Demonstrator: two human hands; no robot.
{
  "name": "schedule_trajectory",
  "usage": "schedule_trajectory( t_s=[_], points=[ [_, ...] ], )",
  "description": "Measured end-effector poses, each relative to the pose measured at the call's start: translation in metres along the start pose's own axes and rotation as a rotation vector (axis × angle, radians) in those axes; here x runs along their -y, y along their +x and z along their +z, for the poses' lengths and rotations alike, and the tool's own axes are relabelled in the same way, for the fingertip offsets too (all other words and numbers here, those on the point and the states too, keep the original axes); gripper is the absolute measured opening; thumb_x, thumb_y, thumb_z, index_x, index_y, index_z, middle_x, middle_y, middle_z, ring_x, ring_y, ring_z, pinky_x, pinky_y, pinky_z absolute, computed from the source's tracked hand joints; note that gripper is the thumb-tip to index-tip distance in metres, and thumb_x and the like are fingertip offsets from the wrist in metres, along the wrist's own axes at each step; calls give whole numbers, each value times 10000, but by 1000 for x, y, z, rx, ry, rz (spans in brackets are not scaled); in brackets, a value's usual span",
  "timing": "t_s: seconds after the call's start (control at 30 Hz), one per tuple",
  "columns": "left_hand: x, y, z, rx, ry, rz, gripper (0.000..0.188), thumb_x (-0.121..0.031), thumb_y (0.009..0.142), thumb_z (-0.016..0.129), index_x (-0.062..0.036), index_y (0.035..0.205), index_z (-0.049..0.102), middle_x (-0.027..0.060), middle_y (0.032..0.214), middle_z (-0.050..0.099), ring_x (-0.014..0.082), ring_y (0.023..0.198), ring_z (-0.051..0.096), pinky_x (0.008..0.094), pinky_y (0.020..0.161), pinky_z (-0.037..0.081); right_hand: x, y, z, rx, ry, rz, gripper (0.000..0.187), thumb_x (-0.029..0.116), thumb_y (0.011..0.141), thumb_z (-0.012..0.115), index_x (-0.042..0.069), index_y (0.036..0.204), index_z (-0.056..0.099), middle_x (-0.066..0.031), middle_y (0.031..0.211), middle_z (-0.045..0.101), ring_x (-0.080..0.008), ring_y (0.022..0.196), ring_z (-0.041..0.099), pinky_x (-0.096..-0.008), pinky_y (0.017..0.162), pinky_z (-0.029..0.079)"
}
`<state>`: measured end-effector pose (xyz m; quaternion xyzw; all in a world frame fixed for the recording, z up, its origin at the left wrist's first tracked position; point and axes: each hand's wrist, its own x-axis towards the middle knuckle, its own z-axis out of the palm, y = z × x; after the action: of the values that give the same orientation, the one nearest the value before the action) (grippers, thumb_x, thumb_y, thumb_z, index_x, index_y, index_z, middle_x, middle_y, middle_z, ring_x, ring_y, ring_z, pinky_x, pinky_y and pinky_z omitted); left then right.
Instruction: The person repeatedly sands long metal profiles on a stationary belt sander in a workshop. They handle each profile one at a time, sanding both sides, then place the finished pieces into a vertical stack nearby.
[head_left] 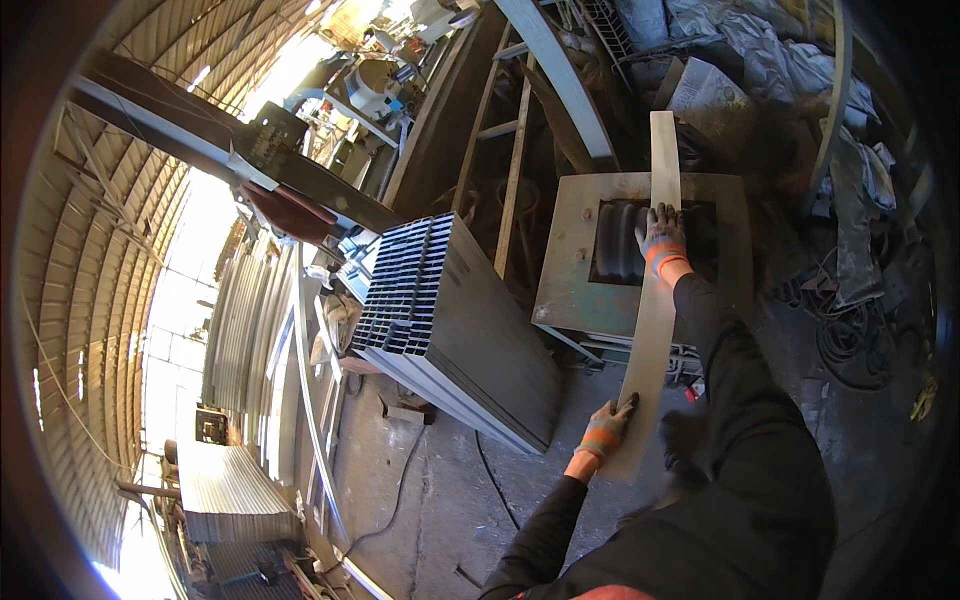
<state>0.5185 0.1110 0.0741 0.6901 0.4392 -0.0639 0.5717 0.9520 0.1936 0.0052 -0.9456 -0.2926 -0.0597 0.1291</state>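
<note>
A long, flat, pale strip (pixel 648 345) runs away from me across a table-like machine (pixel 575 240); I cannot tell what it is made of. My left hand (pixel 604 432), in a grey and orange glove, grips the strip's left edge near its close end. Farther along, my gloved right hand (pixel 662 243) lies on the strip with its fingers spread, above the machine's opening. Inside that opening sits a dark, rounded, ridged part (pixel 622 240), partly covered by the strip and hand.
Left of the machine stands a tall stack of slotted metal panels (pixel 480 340). Cables (pixel 400 490) trail over the concrete floor, with more coiled cable (pixel 855 345) at right. Behind the machine rises a slanted metal beam (pixel 565 85). Crumpled sheeting (pixel 760 45) lies at the far right.
</note>
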Motion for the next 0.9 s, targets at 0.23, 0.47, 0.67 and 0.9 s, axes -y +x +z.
schedule_trajectory(
  t_s=[0.23, 0.47, 0.67, 0.9],
  points=[
    [81, -89, -16, 23, 57, -9, 679, -635, 1118, 692, 6, 1328, 771, 224, 1170, 837, 336, 1103, 799, 444, 972, 593, 27, -116, -42, 73, -22, -52, 721, 543, 1148, 508, 125, 1735, 530, -182, 1862, 417, -481, 1723, 340, -725, 1407, 109],
    [213, -235, -52, -3, 37, -37, 628, -597, 1119, 725, -11, 1338, 780, 150, 1169, 849, 205, 1062, 753, 398, 946, 587, 95, -301, -69, 132, -23, -42, 709, 558, 1142, 505, 205, 1756, 522, -188, 1897, 346, -478, 1751, 276, -744, 1394, 79],
    [322, -343, -62, 2, 45, -66, 631, -596, 1139, 706, -35, 1417, 782, 102, 1230, 844, 190, 1132, 742, 375, 1021, 576, 133, -442, -97, 187, -50, -93, 692, 600, 1137, 497, 245, 1726, 577, -221, 1920, 265, -510, 1764, 211, -767, 1379, 65],
    [424, -438, -64, 6, 132, -77, 586, -507, 1082, 800, -41, 1432, 736, 157, 1357, 833, 271, 1246, 780, 400, 1067, 578, 151, -567, -112, 242, 82, -150, 487, 540, 1065, 653, 212, 1410, 763, -259, 1915, 242, -569, 1745, 202, -812, 1351, 106]
  ],
)
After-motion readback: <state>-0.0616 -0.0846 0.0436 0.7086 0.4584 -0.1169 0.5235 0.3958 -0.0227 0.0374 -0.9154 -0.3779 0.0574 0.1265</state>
